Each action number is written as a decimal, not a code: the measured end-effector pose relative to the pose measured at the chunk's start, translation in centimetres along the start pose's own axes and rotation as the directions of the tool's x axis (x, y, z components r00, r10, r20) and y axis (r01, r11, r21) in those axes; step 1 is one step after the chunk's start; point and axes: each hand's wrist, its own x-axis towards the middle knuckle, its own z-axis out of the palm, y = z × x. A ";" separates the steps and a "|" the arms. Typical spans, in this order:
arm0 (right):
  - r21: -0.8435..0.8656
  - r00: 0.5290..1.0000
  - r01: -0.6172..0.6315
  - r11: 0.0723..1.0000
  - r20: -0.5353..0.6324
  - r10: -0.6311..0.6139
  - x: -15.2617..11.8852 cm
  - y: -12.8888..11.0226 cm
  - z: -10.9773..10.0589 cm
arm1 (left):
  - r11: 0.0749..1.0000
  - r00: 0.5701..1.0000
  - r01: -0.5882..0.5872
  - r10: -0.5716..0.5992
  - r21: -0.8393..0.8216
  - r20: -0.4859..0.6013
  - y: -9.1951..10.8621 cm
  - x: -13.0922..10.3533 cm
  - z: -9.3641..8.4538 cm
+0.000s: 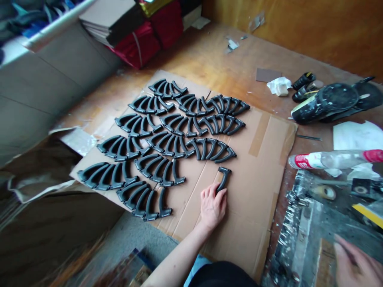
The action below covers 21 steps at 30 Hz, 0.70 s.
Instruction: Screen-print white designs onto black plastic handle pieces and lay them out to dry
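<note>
The left hand [213, 204] pinches the curved stem of a single glossy black T-headed part [224, 175] between thumb and fingers. The stem end is at the fingertips; the wider head, bearing small pale markings, points away from the person. The part is over the middle of a flat brown cardboard sheet [239, 223], apart from the other parts. Whether it bears fully on the sheet cannot be determined.

Forward and to the left of the left hand, matching black curved parts [167, 143] are arranged in fan-shaped groups, forming several slanting rows on the sheet. A strip of tan tape [259, 133] crosses the bare right portion of the sheet.

The right hand [356, 263] is at the lower right, blurred and cut off by the frame edge, beside a brown block [326, 259]. Its finger closure, and any contact with the block, cannot be determined. Beyond it, a clear plastic bottle with a red-and-white label [335, 159] lies on its side. Farther forward are a paint-spotted black cylindrical container [338, 97] and a crumpled white wad [279, 85], on the brown tabletop [209, 52].
</note>
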 end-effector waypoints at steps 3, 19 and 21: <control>0.121 0.944 0.281 0.952 0.146 -0.297 -0.3 -4.7 3.7 | 1.000 1.000 -0.016 0.016 -0.008 -0.008 -0.1 0.0 0.1; 0.133 0.841 0.454 0.881 0.263 -0.473 -2.4 -12.4 15.2 | 1.000 1.000 0.004 -0.004 -0.013 0.007 -0.1 0.2 0.0; 0.147 0.833 0.464 0.874 0.264 -0.486 -2.3 -12.4 15.2 | 1.000 1.000 0.013 -0.012 -0.015 0.004 -0.2 0.2 0.0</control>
